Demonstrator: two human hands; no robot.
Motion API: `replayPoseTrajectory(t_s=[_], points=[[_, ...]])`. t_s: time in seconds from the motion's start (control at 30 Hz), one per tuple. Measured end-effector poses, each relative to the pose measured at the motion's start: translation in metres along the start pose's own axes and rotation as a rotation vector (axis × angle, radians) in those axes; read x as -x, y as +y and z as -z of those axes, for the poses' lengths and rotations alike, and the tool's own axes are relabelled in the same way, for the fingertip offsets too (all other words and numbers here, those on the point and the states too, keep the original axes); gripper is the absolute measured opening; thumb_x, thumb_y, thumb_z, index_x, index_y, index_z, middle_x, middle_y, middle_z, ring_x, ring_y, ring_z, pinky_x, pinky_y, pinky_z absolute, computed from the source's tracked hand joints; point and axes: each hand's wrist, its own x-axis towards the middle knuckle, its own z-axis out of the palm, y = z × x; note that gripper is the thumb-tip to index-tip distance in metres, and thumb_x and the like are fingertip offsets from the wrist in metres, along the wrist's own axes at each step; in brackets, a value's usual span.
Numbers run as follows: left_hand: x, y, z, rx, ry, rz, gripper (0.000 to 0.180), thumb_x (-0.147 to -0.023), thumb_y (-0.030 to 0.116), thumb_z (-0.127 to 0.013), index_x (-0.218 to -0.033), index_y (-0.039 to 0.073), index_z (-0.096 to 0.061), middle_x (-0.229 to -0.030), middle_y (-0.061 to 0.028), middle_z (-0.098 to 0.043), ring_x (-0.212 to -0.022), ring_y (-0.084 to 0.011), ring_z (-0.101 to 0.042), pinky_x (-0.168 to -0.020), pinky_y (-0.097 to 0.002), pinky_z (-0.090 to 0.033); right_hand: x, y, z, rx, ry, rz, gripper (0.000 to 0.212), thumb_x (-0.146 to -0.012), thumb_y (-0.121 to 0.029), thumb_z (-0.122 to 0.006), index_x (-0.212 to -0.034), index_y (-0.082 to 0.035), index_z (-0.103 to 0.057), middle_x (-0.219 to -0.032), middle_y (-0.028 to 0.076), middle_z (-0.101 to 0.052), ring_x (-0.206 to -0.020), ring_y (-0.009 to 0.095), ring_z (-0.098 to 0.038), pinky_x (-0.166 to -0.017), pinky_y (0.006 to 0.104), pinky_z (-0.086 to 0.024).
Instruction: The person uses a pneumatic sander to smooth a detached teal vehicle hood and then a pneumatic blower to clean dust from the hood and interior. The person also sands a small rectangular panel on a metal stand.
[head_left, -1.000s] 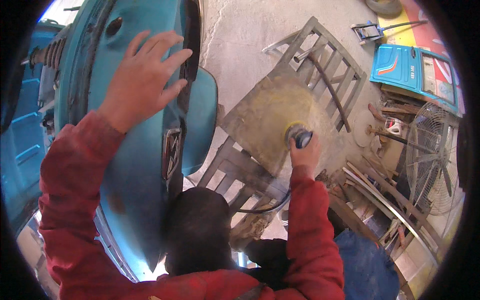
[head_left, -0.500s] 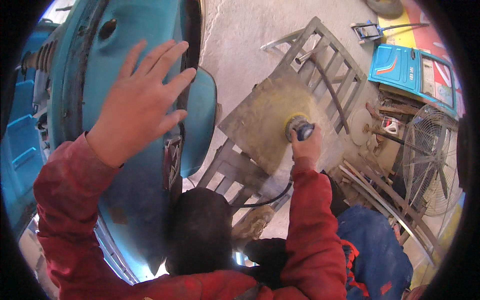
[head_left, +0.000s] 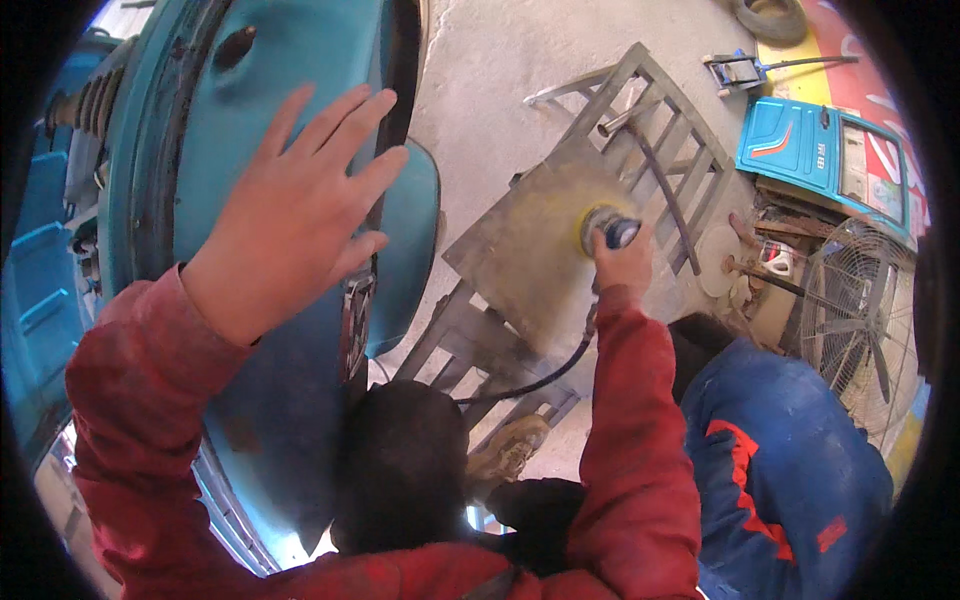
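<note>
My right hand (head_left: 625, 262) is wrapped round a small round sander (head_left: 607, 232). The sander's yellow-edged disc lies against a dusty, flat rectangular panel (head_left: 520, 235). From the tool a black hose (head_left: 535, 383) runs down and left. Under the panel stands a grey slatted frame (head_left: 690, 140). On the left, my left hand (head_left: 290, 210) is open with fingers spread, holding nothing. It is over a blue vehicle body (head_left: 290, 60); whether it touches the metal I cannot tell.
A person in a blue jacket (head_left: 790, 460) bends close by my right arm. Beyond are a large wire-caged fan (head_left: 860, 320), a blue vehicle door (head_left: 790, 150), a floor jack (head_left: 735, 70) and a tyre (head_left: 772, 18). A dark rounded shape (head_left: 400, 465) is low in the middle.
My right hand and the sander have moved slightly right and up across the panel. The person in blue has come further into view. My left hand stays spread, slightly further right.
</note>
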Motion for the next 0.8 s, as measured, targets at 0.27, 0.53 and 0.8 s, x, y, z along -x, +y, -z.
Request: replayPoseTrajectory(t_s=[0.27, 0.53, 0.8], points=[[0.003, -0.004, -0.005, -0.030, 0.028, -0.009, 0.062, -0.073, 0.025, -0.080, -0.128, 0.008, -0.058, -0.150, -0.0154, -0.038, -0.141, -0.0319, -0.033, -0.117, -0.0523, -0.022, 0.008, -0.023, -0.005, 0.055, -0.116, -0.013, 0.076, -0.074, -0.045, -0.078, -0.134, -0.012, -0.044, -0.118, 0.020, -0.059, -0.107, 0.039, -0.061, -0.088, 0.0480, -0.050], [0.005, -0.003, -0.011, -0.038, 0.036, -0.004, 0.060, -0.075, 0.026, -0.079, -0.129, 0.008, -0.058, -0.149, -0.0146, -0.040, -0.142, -0.0300, -0.033, -0.117, -0.0515, -0.022, 0.010, -0.035, -0.003, 0.053, -0.052, 0.007, 0.077, -0.074, -0.045, -0.077, -0.135, -0.014, -0.043, -0.118, 0.020, -0.058, -0.105, 0.040, -0.062, -0.087, 0.0485, -0.050], [0.008, -0.004, -0.016, -0.102, 0.111, -0.029, 0.055, -0.076, 0.027, -0.078, -0.125, 0.009, -0.059, -0.143, -0.0136, -0.046, -0.141, -0.0289, -0.035, -0.117, -0.0507, -0.022, 0.044, -0.036, -0.007, 0.019, -0.035, 0.032, 0.078, -0.074, -0.046, -0.078, -0.135, -0.013, -0.043, -0.117, 0.020, -0.060, -0.106, 0.039, -0.061, -0.088, 0.0477, -0.050]])
